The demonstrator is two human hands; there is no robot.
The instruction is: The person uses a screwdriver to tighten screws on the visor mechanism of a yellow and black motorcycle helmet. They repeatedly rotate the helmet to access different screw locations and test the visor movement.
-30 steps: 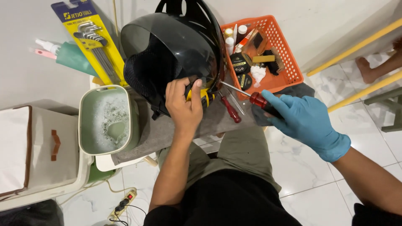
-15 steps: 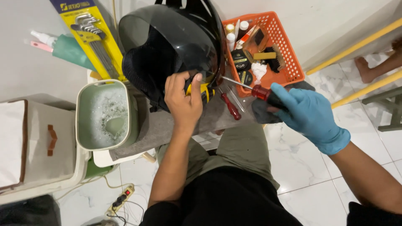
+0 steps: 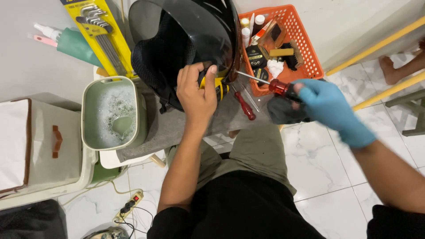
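Observation:
A black motorcycle helmet (image 3: 186,40) with a dark visor rests on a grey cloth (image 3: 177,128) over a small table. My bare left hand (image 3: 197,95) presses against the helmet's lower edge, fingers curled beside a yellow-and-black tool (image 3: 220,87). My right hand (image 3: 325,104), in a blue glove, grips a red-handled screwdriver (image 3: 279,85). Its metal shaft points left to the helmet's side, near the visor's edge. A second red-handled screwdriver (image 3: 244,105) lies on the cloth between my hands.
A green tub of soapy water (image 3: 113,113) stands left of the helmet. An orange basket (image 3: 303,48) of bottles and brushes sits at the back right. A yellow card of hex keys (image 3: 99,33) lies at the back left. A power strip (image 3: 128,206) lies on the marble floor.
The helmet has tipped so its visor faces up more. My right hand with the screwdriver has stayed at the helmet's side, and my left hand has shifted slightly on its lower edge.

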